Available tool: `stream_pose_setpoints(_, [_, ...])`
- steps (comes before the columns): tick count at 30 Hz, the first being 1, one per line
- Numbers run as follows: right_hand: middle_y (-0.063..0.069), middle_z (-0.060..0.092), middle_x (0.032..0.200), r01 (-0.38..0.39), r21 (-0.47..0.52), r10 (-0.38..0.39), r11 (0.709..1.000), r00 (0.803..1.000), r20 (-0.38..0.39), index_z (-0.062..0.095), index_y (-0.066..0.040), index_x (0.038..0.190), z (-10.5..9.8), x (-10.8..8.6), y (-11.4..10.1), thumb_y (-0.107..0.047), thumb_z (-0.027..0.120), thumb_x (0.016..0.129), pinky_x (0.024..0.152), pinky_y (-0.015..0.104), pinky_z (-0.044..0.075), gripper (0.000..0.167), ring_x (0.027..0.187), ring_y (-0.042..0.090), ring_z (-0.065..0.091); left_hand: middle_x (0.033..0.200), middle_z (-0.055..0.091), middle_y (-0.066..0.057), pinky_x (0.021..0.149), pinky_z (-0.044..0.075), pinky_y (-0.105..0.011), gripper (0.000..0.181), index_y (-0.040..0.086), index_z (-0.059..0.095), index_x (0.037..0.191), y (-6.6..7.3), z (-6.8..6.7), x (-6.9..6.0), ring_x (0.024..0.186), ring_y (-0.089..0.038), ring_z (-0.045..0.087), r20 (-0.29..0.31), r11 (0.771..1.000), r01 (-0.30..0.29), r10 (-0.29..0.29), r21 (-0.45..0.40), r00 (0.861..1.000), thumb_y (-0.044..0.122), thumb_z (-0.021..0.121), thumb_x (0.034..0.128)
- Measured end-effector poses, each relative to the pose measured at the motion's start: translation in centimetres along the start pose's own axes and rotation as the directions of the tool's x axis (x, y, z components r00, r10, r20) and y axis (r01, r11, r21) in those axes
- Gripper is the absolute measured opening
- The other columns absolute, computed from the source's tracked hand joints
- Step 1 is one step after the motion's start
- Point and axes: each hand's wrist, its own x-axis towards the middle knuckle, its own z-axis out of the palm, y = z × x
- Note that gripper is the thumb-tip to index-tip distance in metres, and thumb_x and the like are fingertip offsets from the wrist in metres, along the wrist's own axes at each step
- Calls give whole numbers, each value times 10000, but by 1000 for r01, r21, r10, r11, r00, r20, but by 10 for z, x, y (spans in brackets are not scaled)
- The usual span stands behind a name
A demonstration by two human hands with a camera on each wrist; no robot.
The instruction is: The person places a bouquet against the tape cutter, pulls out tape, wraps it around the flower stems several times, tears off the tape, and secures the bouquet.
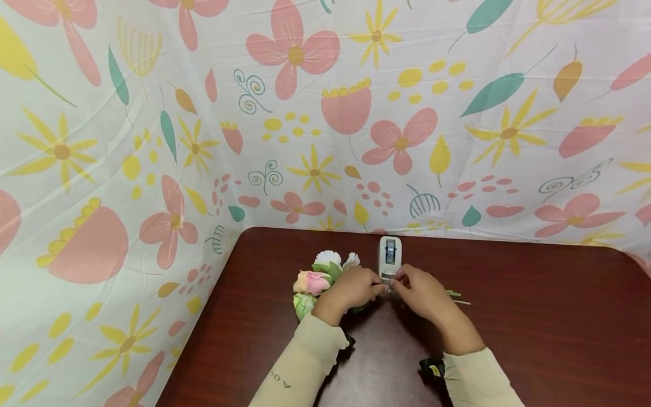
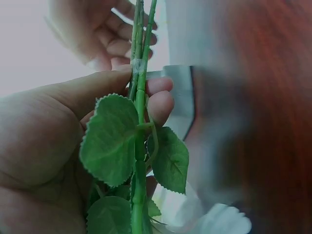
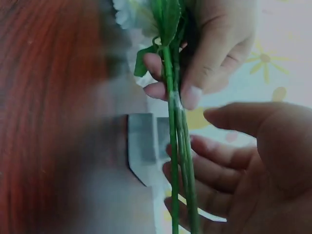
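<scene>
Artificial flowers [image 1: 312, 282] in white, pink and green lie to the left, under and beside my left hand [image 1: 356, 287]. In the left wrist view, its thumb and fingers pinch the green stems [image 2: 139, 146] beside a band of clear tape [image 2: 139, 66] wrapped around them. Serrated leaves [image 2: 109, 139] hang over the palm. My right hand [image 3: 273, 146] is beside the lower stems, its thumb apart and its loosely bent fingers passing behind them; it grips nothing that I can see. A white tape dispenser [image 1: 390, 254] stands just beyond both hands.
The dark reddish-brown table [image 1: 549, 316] extends to both sides. A flower-patterned cloth [image 1: 432, 73] hangs behind it and along the left. Stem ends [image 1: 460, 301] stick out to the right of my right hand. Black straps [image 1: 432, 367] sit at the wrists.
</scene>
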Motion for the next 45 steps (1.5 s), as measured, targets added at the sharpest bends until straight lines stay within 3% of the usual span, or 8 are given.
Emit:
stream_pose_setpoints(6, [59,735,1085,122,-19,-120,992,990,69,704,-120,1102,-6,-3,0,-210,678,960,804,432,559,170,969,218,695,553,551,172,931,411,-329,415,223,736,704,1,-10,-4,595,3,518,-41,1000,-7,8,30,999,390,554,1038])
stream_pose_setpoints(16, [22,722,1021,246,-129,-256,961,965,-64,775,-126,1091,-9,-5,-3,-143,717,934,746,384,553,169,898,194,697,806,721,109,1026,417,-424,249,223,762,929,13,-29,-16,849,-108,655,-184,999,28,-21,33,983,382,595,1022])
stream_pose_setpoints(21, [-12,706,949,252,-122,-270,960,950,-158,772,-128,1059,-10,-7,-5,-149,718,937,701,344,523,136,804,126,654,1181,714,60,1109,408,-405,235,205,728,1181,22,-44,-24,1197,-168,604,-431,999,-38,23,-27,902,335,620,1016])
stream_pose_setpoints(24, [9,707,953,235,-94,-251,967,943,-218,764,-108,1080,-11,-7,-7,-158,701,954,711,363,522,150,803,136,645,1155,691,43,987,491,-301,208,185,721,1172,28,-52,-31,1105,-137,617,-525,977,-163,66,-140,848,285,618,1021])
stream_pose_setpoints(27, [43,720,1009,228,-51,-233,972,934,-272,751,-93,1116,-13,-7,-8,-168,677,976,723,379,523,176,835,167,655,1074,681,38,797,507,-193,181,154,725,1139,34,-57,-37,934,-91,620,-549,924,-290,113,-248,828,241,618,1022])
stream_pose_setpoints(34, [106,724,1113,235,59,-195,970,903,-383,723,-66,1167,-18,-9,-11,-165,624,1013,769,414,543,209,950,249,687,972,685,37,748,547,-204,168,127,742,1071,39,-57,-38,843,-15,594,-444,852,-362,176,-378,878,231,621,1018])
stream_pose_setpoints(41, [88,688,916,188,221,-88,957,914,-395,710,-112,1177,-26,-16,-19,-313,564,1047,651,313,496,280,759,143,615,953,701,67,757,524,-144,128,180,734,1011,37,-51,-33,851,34,614,-360,875,-300,159,-379,919,225,614,1014])
stream_pose_setpoints(45, [37,586,753,183,369,-45,911,935,-352,703,-127,1122,-31,-18,-23,-339,553,1051,548,273,423,269,616,138,505,949,665,72,705,472,-124,110,181,705,1013,34,-46,-28,829,3,589,-387,895,-227,66,-384,920,240,613,1010])
